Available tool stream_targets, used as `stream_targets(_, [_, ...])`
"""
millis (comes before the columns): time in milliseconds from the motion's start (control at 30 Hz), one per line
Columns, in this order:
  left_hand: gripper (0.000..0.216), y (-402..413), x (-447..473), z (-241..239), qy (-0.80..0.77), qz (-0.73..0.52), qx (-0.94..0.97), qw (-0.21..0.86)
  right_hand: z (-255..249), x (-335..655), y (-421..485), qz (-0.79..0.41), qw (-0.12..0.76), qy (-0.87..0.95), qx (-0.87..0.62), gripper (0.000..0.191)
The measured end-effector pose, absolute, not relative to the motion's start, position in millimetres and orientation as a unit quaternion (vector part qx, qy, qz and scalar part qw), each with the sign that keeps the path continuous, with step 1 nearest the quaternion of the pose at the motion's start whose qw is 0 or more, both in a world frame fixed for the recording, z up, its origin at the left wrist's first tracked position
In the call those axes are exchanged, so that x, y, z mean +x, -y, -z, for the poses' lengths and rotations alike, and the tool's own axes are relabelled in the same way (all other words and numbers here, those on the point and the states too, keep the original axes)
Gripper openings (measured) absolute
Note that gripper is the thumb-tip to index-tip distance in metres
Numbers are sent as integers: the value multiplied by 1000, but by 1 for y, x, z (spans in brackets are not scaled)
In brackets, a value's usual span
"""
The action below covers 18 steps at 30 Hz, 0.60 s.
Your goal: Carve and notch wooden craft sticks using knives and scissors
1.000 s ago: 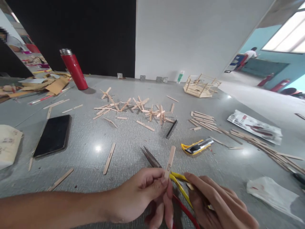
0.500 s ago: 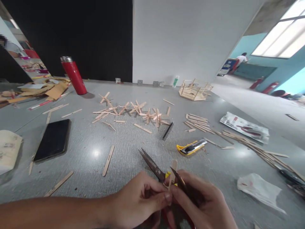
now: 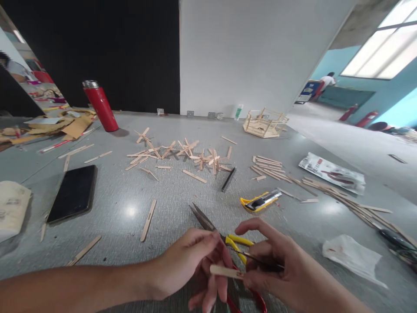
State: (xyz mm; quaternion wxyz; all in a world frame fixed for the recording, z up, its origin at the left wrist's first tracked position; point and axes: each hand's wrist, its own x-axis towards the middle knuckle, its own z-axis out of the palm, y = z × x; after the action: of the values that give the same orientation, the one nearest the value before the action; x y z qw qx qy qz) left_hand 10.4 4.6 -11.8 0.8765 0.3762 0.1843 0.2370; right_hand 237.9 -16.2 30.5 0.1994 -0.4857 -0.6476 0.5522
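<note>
Pinched in my right hand (image 3: 276,261) is a short wooden craft stick (image 3: 224,272), with its free end pointing left. A thin dark pointed tool (image 3: 260,261) also lies in that hand; its kind is hard to make out. My left hand (image 3: 198,261) is open, fingers apart, just behind the stick's free end; whether it touches the stick I cannot tell. Under and between my hands lie scissors (image 3: 202,218) with dark blades, partly hidden, a yellow-handled tool (image 3: 241,240) and red handles (image 3: 259,301).
Ahead lie a yellow cutter knife (image 3: 260,201), a black pen-like rod (image 3: 228,179) and scattered craft sticks (image 3: 194,176). A phone (image 3: 73,193) and red bottle (image 3: 100,106) stand left. Toward the right are a stick frame (image 3: 265,126), a plastic packet (image 3: 332,173) and crumpled tissue (image 3: 352,259).
My left hand has let go of the craft stick and its fingers have spread. My right hand has turned the stick from upright to nearly level, pointing left.
</note>
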Motion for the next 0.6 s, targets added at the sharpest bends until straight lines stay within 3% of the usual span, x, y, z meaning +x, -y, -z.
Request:
stream_targets(100, [42,-9,8,10,-141,-150,367,907,-30,239,17,-502,218,685,-481,35])
stream_targets(200, [45,-11,6,8,-125,-126,355,918,-31,238,15,-466,234,706,-480,22])
stream_targets(300, [35,-9,4,5,-133,-110,346,922,-31,238,15,-378,248,740,-498,17])
stream_targets(433, [27,-6,4,0,-186,-174,379,890,-31,238,19,-163,309,785,-513,20])
stream_targets(600, [36,-7,8,10,-173,-254,404,861,-22,236,25,-148,329,813,-457,17])
